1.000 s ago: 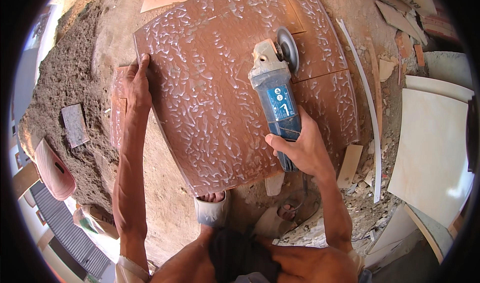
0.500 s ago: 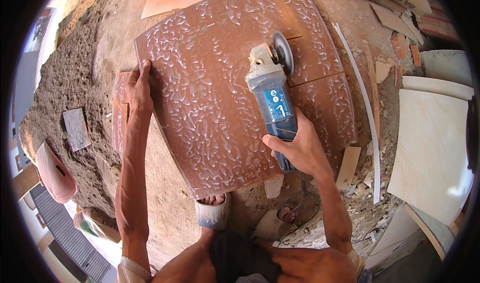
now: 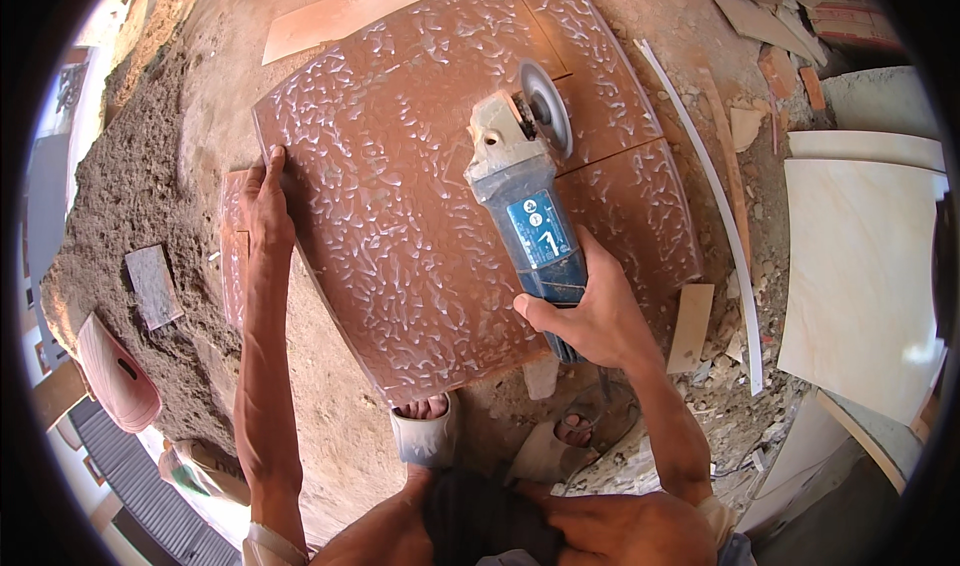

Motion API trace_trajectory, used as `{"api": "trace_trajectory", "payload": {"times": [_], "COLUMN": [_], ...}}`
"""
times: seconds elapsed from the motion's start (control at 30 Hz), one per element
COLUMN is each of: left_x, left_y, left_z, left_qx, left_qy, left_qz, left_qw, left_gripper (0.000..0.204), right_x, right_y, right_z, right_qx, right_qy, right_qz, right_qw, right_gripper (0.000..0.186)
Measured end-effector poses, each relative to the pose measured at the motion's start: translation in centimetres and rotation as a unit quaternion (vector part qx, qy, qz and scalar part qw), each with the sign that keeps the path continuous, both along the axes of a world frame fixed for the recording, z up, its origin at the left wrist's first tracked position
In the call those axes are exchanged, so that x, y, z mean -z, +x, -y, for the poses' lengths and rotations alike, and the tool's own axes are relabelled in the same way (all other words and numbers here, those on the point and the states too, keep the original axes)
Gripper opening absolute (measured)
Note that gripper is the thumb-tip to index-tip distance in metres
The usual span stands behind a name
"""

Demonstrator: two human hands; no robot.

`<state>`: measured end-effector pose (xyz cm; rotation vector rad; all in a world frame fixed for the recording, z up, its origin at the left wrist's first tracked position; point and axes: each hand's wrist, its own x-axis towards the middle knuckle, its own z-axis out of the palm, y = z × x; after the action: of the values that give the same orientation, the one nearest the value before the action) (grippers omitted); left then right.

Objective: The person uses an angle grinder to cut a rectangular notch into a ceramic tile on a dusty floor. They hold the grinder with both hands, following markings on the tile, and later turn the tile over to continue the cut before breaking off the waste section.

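Note:
A large brown tile [image 3: 400, 226] with a glossy wavy pattern lies in front of me, with straight cut lines at its right side. My right hand [image 3: 595, 306] is closed around the blue body of an angle grinder [image 3: 540, 231]. The grinder's round disc [image 3: 545, 111] stands on edge over the tile, close to the cut lines; whether it touches the surface I cannot tell. On the tile's left edge, near the far corner, my left hand [image 3: 268, 201] is closed, its fingers gripping the rim. A narrow brown tile piece [image 3: 234, 256] lies beside that wrist.
My sandalled feet [image 3: 423, 431] are at the tile's near edge, by the grinder's cord. A long white strip [image 3: 705, 206] lies to the right, near large cream tiles [image 3: 860, 276] and rubble. Rough heaped soil [image 3: 120, 186] is on the left; a grey offcut [image 3: 153, 286] rests there.
The whole view has shifted slightly, so the scene sits a little further left. Both hands and the grinder keep nearly the same place against the tile.

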<state>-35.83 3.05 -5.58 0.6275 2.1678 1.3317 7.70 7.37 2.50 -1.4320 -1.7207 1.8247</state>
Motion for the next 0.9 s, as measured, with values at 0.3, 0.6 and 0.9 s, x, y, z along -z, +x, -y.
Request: {"api": "trace_trajectory", "payload": {"times": [0.3,0.6,0.9], "left_x": [-0.4,1.9,1.0], "left_y": [0.4,-3.1,-1.6], "left_z": [-1.1,-1.2,-1.9], "left_qx": [0.022,0.048,0.027], "left_qy": [-0.082,-0.059,-0.047], "left_qz": [-0.045,-0.013,0.018], "left_qw": [0.995,0.997,0.998], "left_gripper": [0.045,0.040,0.032], "right_x": [1.7,3.3,4.0], "right_y": [1.2,0.7,0.8], "right_z": [-5.8,-8.2,-9.1], "right_qx": [0.031,0.022,0.016], "right_qy": [0.062,0.065,0.067], "right_qz": [0.016,-0.020,-0.022], "right_qw": [0.997,0.997,0.997], "right_gripper": [0.063,0.061,0.058]}}
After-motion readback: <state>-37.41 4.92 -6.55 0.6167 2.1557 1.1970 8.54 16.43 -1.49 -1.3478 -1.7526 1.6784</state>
